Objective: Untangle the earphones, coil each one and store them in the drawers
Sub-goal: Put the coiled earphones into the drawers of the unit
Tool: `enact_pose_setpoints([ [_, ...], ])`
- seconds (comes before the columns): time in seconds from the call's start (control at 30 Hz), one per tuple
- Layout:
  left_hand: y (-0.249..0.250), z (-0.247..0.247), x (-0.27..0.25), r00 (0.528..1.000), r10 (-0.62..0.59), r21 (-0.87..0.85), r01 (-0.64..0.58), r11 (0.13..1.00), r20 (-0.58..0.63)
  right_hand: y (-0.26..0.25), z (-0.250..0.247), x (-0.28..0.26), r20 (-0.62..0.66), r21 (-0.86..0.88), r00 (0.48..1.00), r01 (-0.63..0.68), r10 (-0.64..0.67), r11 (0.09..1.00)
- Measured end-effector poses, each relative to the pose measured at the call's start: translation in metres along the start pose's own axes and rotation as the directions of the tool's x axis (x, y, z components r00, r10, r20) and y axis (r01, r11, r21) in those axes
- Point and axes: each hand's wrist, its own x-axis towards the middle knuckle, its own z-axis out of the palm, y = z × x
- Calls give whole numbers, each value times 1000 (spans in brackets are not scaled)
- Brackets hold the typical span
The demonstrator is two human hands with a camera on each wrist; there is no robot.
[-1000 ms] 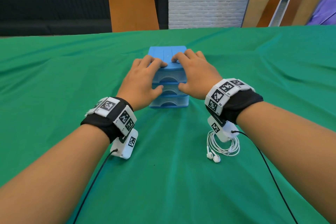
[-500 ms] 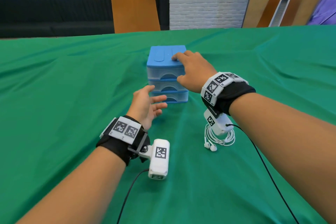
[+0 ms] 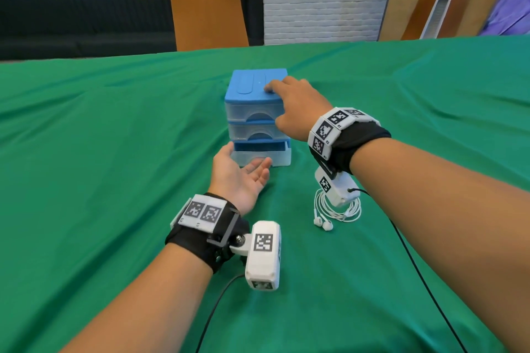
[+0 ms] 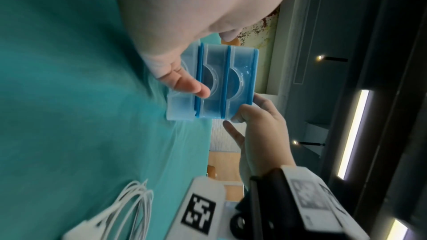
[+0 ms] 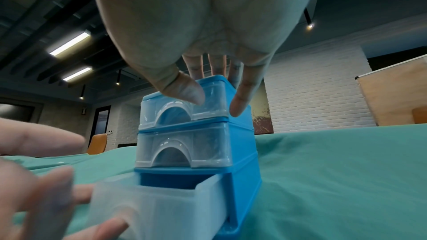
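Note:
A small blue drawer unit (image 3: 252,89) with three translucent drawers stands mid-table. Its bottom drawer (image 3: 275,156) is pulled partly out and looks empty. My left hand (image 3: 243,175) lies palm up in front of it, fingers hooked under the drawer's handle recess (image 5: 129,224), thumb at its left side. My right hand (image 3: 295,106) rests flat on the blue lid, thumb against the top drawer's front (image 5: 191,94). A coiled white earphone (image 3: 344,210) lies on the cloth to the right of the unit, partly hidden under my right wrist camera. The same coil (image 4: 136,200) shows in the left wrist view.
A green cloth (image 3: 114,152) covers the whole table. An orange chair (image 3: 209,14) stands behind the far edge. Black cables (image 3: 415,266) trail from both wrist cameras toward me.
My left hand has left the lid, dropped in front of the unit, turned palm up and drawn the bottom drawer out. The right hand has stayed on the lid.

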Motion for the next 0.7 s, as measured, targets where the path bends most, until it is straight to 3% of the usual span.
enact_pose_setpoints([
  [0.33, -17, -31, -37, 1000, 5, 30, -4, 1000, -11, -4, -4, -7, 14, -10, 1000, -1, 2, 1000],
  [0.5, -24, -49, -42, 1000, 1, 151, -3, 988, 11, -6, -4, -7, 21, -32, 1000, -7, 8, 999],
  [0.57, -24, -55, -42, 998, 51, 252, -44, 967, -22, -7, -5, -6, 24, -47, 1000, -3, 4, 999],
  [0.7, -10, -58, -43, 954, 293, 426, -239, 872, -66, -6, -5, -6, 21, -51, 1000, 4, -3, 999],
])
